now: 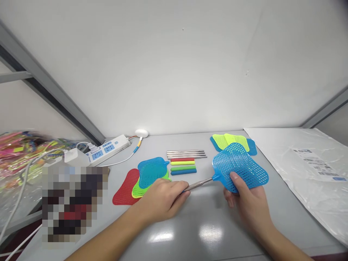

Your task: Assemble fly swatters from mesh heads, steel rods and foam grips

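A blue fly swatter is held between my two hands above the table. My right hand [251, 208] grips its perforated blue head [231, 163], thumb on top and fingers underneath. My left hand [164, 201] is closed round the near end of its metal rod [201, 183], whose other end meets the neck of the head. What lies inside my left fist is mostly hidden. Beyond that hand lie loose swatter heads: a red one [126, 188], a green one [137, 186] and a blue one [152, 172], overlapping. Metal rods [186, 153] and several coloured grip sleeves [183, 168] lie in the middle.
At the back right, yellow-green and blue swatter heads [236, 141] are stacked. A white plastic parcel bag [307, 185] covers the right side. To the left are a power strip [108, 148] with cables, a small white device [141, 133] and bagged colourful items [21, 163]. A wall stands behind.
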Demonstrator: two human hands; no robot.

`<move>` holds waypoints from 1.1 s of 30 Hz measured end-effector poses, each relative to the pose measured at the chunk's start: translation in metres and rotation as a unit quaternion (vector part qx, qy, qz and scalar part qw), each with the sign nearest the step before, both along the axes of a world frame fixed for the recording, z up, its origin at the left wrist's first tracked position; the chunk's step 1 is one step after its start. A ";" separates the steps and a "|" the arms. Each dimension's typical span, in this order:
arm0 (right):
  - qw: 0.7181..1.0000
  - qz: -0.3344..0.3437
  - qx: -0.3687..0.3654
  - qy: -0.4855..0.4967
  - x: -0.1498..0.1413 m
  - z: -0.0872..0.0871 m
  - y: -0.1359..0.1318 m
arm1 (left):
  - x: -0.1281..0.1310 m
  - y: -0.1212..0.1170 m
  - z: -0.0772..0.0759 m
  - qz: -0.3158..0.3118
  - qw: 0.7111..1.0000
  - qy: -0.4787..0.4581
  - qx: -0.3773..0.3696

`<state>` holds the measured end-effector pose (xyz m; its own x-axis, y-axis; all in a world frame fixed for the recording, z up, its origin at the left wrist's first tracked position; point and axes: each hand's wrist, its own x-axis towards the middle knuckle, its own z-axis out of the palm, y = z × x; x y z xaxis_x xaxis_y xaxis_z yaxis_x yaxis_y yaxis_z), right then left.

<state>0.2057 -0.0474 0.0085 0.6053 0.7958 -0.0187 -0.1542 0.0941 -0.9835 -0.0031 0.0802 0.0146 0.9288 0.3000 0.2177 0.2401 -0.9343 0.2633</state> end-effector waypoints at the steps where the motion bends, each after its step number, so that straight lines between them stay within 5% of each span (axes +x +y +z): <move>1: 1.000 -0.001 0.000 0.000 -0.001 0.001 0.000 | 0.000 0.000 0.000 0.000 1.000 0.000 -0.001; 21: 1.000 -0.002 -0.006 -0.018 -0.001 -0.001 -0.001 | 0.001 0.000 0.003 -0.003 1.000 0.001 0.025; 33: 0.998 0.052 -0.035 -0.028 0.006 -0.003 -0.002 | 0.001 -0.006 0.009 0.015 0.994 0.062 -0.088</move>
<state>0.2112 -0.0493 0.0060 0.5212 0.8523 -0.0447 -0.1044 0.0117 -0.9945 -0.0025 0.0747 0.0235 0.9354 0.3509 0.0445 0.3075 -0.8688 0.3880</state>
